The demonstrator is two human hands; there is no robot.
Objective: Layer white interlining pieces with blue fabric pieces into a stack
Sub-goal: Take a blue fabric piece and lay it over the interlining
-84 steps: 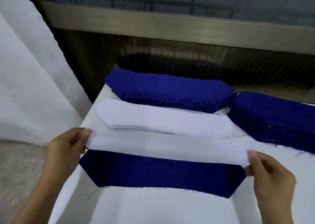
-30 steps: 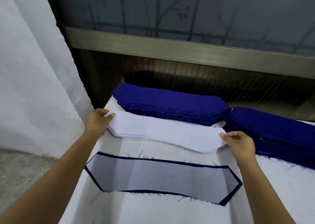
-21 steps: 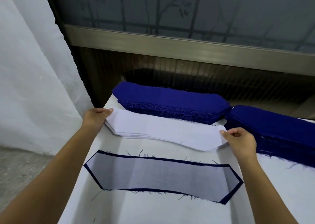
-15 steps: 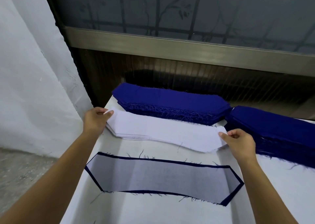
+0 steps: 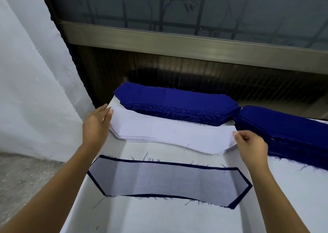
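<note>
1. White-covered table (image 5: 159, 216) fills the lower half of my head view, and both bare forearms reach out over it.
2. Mid-table lies the white interlining pile (image 5: 134, 139), a long shape with angled ends and its sheet edges slightly fanned along the near side.
3. My feed shows the left hand (image 5: 96, 124) at the pile's left end, with thumb and forefinger closed on the tip of the top interlining sheet (image 5: 168, 130).
4. At the opposite end the right hand (image 5: 252, 145) pinches that same sheet, thumb on top and the other fingers curled (what lies under them I cannot make out).
5. Nearer to me, apart from the pile, sits the layered piece (image 5: 168, 181): a blue fabric piece with a white interlining laid flat on it, so only a thin blue border and frayed threads show around the edge.
6. Just behind the pile rests a thick blue fabric stack (image 5: 177, 99), fraying along its near edge.
7. To its right, end to end with it, lies a second blue stack (image 5: 287, 126), just beside the right hand.
8. Farther back runs a metal window sill (image 5: 177, 43) under dark glass. A pale wall (image 5: 35, 73) stands to the left, above a speckled floor (image 5: 26, 176).
</note>
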